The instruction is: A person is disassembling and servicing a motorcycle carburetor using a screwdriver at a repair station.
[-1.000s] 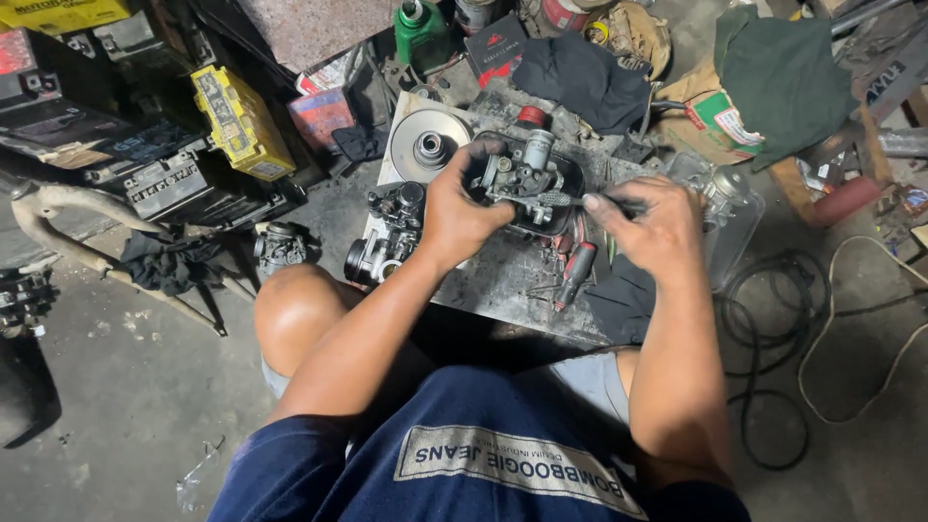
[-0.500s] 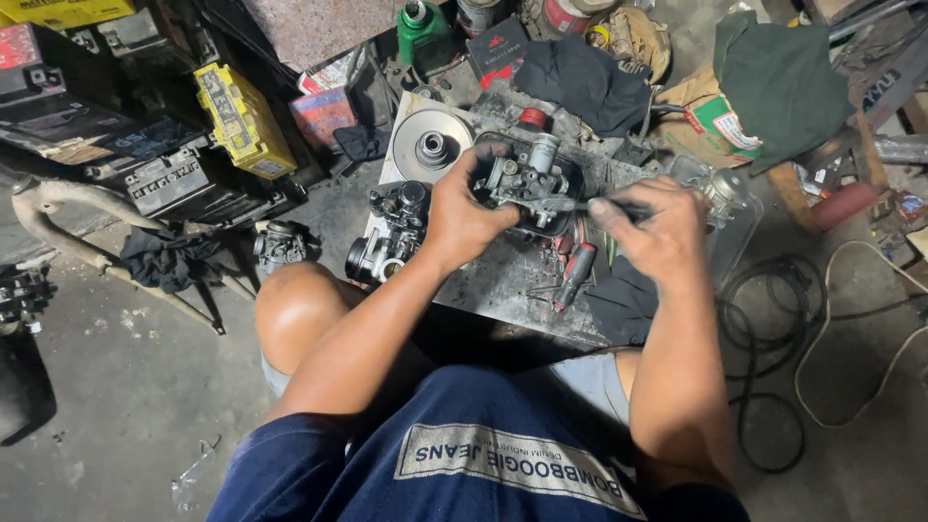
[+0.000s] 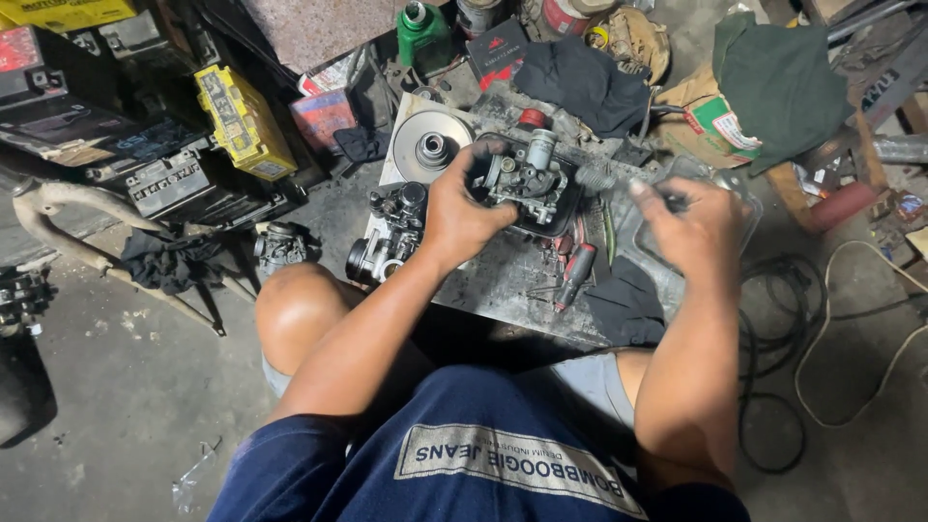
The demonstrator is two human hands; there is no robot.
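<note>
My left hand [image 3: 462, 215] grips a grey metal carburetor [image 3: 529, 177] and holds it up over a black tray on the dirty metal work plate [image 3: 503, 282]. My right hand [image 3: 688, 230] hovers to the right of it, above a clear plastic container [image 3: 742, 207]. Its fingers are curled around what looks like a thin dark tool, blurred by motion. A gap of about a hand's width separates it from the carburetor. My bare knee [image 3: 300, 314] sits below the plate's left edge.
A second carburetor [image 3: 390, 237] and a round pulley disc [image 3: 431, 145] lie left on the plate; red-handled screwdrivers [image 3: 577, 269] and a black rag [image 3: 628, 304] in front. Yellow box [image 3: 242, 121], green bottle [image 3: 421, 25], green cloth [image 3: 785, 77], cables [image 3: 841, 319] surround.
My right hand has pulled away from the carburetor and swung to the right over the plastic container. The left hand still holds the carburetor in about the same place.
</note>
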